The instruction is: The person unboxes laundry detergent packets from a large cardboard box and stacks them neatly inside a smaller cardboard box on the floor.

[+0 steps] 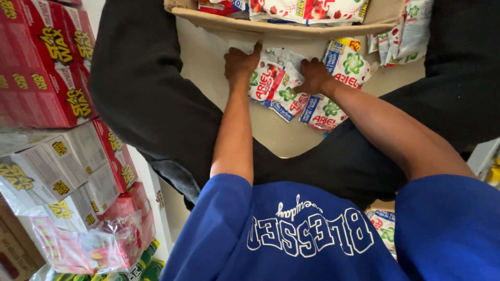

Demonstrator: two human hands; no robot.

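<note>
A bunch of white detergent sachets [273,83] with red, green and blue print lies on a pale cardboard sheet [208,62] between my black-trousered legs. My left hand [240,63] grips the bunch's upper left edge, fingers curled over it. My right hand [314,76] is closed on the sachets in the middle of the bunch, knuckles up. More sachets [344,65] spread out to the right under and past my right wrist.
An open cardboard box [281,27] with more packets stands just beyond my hands. Further sachets [403,36] lie at the upper right. Stacked red and white cartons [57,104], some in plastic wrap, fill the left side. Another sachet [383,229] shows near my right thigh.
</note>
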